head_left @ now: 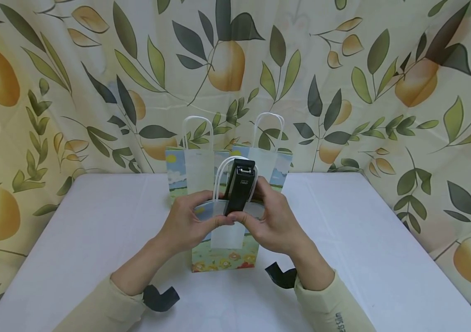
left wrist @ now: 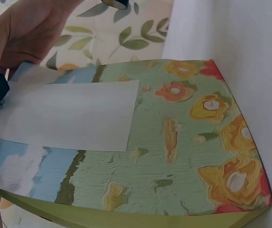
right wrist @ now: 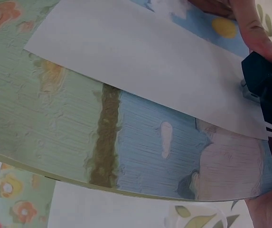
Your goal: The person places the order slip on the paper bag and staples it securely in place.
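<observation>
A black stapler [head_left: 239, 186] stands upright at the top of a small paper gift bag [head_left: 225, 262], overlapping its white cord handles [head_left: 218, 180]. My left hand [head_left: 187, 221] and right hand [head_left: 274, 221] grip the stapler from both sides, their thumb tips meeting low on its front. The other fingers are largely hidden behind the bag's top. A white panel [left wrist: 79, 114] runs down the front of the bag, over a printed sky, green field and orange flowers. In the right wrist view the stapler's end [right wrist: 261, 78] sits at the panel's upper edge.
Two similar gift bags with white handles stand behind, one at left [head_left: 175, 170] and one at right [head_left: 281, 168]. A white cloth covers the table [head_left: 107, 221]. A curtain [head_left: 285, 97] printed with fruit and leaves hangs behind. Black straps [head_left: 161, 299] show at both cuffs.
</observation>
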Available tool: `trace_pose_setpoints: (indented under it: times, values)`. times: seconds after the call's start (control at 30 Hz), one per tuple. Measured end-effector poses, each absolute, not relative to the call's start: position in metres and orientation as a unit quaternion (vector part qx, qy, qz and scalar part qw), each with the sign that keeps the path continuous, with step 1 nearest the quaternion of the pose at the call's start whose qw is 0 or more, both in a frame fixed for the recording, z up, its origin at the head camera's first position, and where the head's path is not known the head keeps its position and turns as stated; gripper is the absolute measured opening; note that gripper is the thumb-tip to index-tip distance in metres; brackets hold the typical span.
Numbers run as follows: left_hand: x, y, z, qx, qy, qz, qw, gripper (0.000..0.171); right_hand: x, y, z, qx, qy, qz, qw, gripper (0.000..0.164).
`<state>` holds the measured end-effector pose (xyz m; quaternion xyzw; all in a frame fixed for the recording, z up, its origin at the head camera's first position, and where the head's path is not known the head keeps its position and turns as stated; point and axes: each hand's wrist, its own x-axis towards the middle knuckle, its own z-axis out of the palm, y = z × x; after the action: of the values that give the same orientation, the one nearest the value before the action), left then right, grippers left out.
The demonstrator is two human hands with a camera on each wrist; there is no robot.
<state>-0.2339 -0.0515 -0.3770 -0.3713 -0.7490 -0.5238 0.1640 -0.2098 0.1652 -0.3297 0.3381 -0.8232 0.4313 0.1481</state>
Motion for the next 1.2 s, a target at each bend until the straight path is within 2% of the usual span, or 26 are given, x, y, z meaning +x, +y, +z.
trace_pose_setpoints:
  times: [0.97, 1.2]
  values:
    - [-0.2358, -0.0543, -0.374, -0.365, -0.751, -0.528, 0.155, 0.045, -0.211, 0.1635, -0.3294, 0.344, -0.827, 0.417, 0.159, 0.062]
    - [-0.2352, -0.0565, -0.3739, -0.358, -0.757, -0.526, 0.146, 0.042, -0.2111, 0.1658, -0.3249, 0.333, -0.832, 0.423, 0.135, 0.073]
